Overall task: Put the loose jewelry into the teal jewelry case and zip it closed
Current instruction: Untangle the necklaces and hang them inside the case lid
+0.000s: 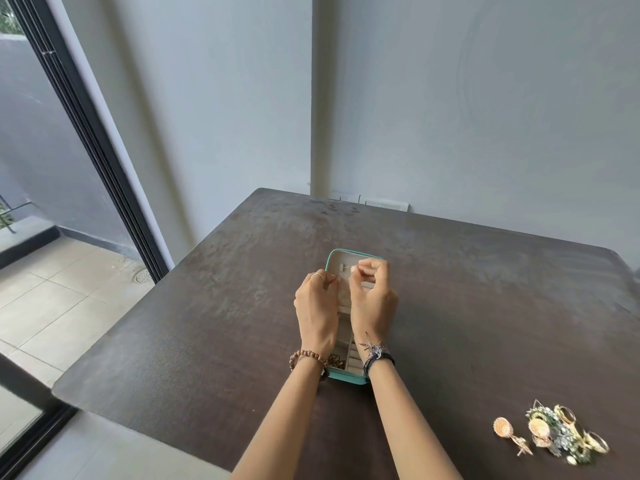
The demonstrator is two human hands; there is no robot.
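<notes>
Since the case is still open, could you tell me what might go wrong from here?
The right hand and left hand pinch something fine over the open teal case; it could slip or tangle. The loose jewelry pile lies near the table's front edge, where a sleeve or arm might knock it off.

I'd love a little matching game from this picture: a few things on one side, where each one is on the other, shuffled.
Things:
1. teal jewelry case
2. pile of loose jewelry
3. wooden bead bracelet
4. dark cord bracelet

Places:
a. on the right wrist
b. open at mid-table, under both hands
c. on the left wrist
d. at the table's near right corner

Pairs: 1-b, 2-d, 3-c, 4-a
</notes>
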